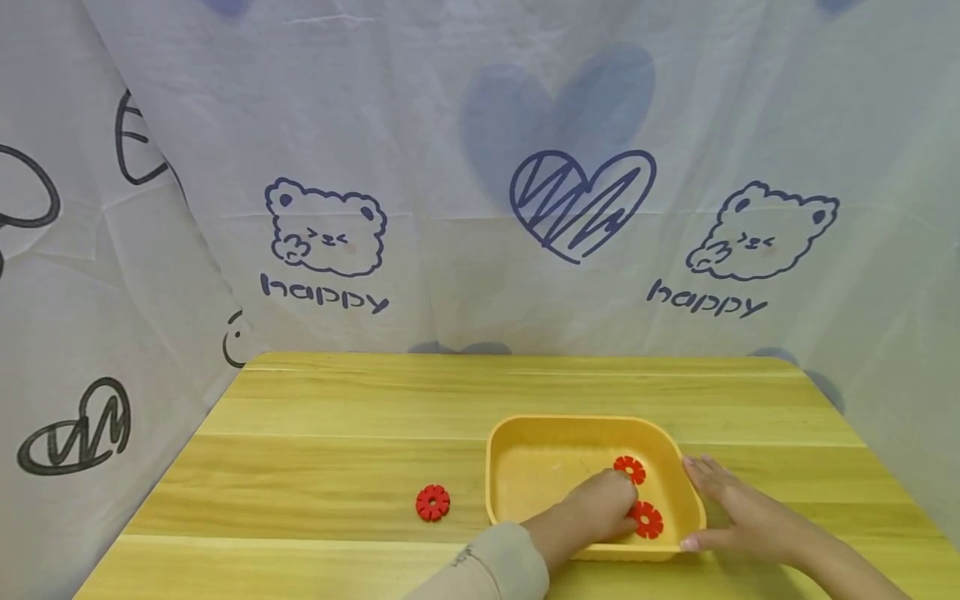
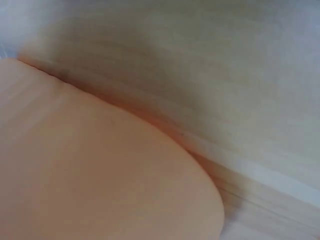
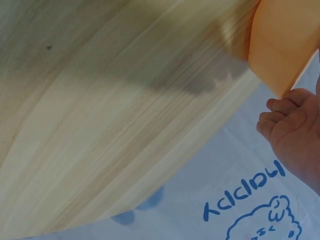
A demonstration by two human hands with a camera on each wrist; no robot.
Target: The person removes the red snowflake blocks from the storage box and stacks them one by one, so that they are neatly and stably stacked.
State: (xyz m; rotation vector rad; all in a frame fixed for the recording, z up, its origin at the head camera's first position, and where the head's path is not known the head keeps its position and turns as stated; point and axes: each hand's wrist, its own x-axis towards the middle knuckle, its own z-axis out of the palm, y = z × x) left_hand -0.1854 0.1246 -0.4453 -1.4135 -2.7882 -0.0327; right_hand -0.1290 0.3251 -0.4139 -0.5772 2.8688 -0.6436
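A yellow plastic tray [image 1: 517,433] stands on the wooden table, and its outer wall also shows in the right wrist view. My left hand [image 1: 603,504] reaches down into it, fingers curled, and pinches the left edge of a red notched building disc [image 1: 649,520]. Its fingertips are partly hidden behind the hand. A second red disc [image 1: 632,468] lies in the tray just beyond the knuckles. My right hand [image 1: 750,517] holds the tray's right end, thumb at the near corner and fingers on the side wall; bent fingers [image 3: 287,107] meet the wall in the right wrist view.
Another red disc [image 1: 432,503] lies on the wooden table [image 1: 315,467], left of the tray. A white cloth [image 1: 450,250] with blue bears and hearts hangs behind the table and along its sides. The left wrist view is mostly filled by the orange-tinted tray wall [image 2: 110,165].
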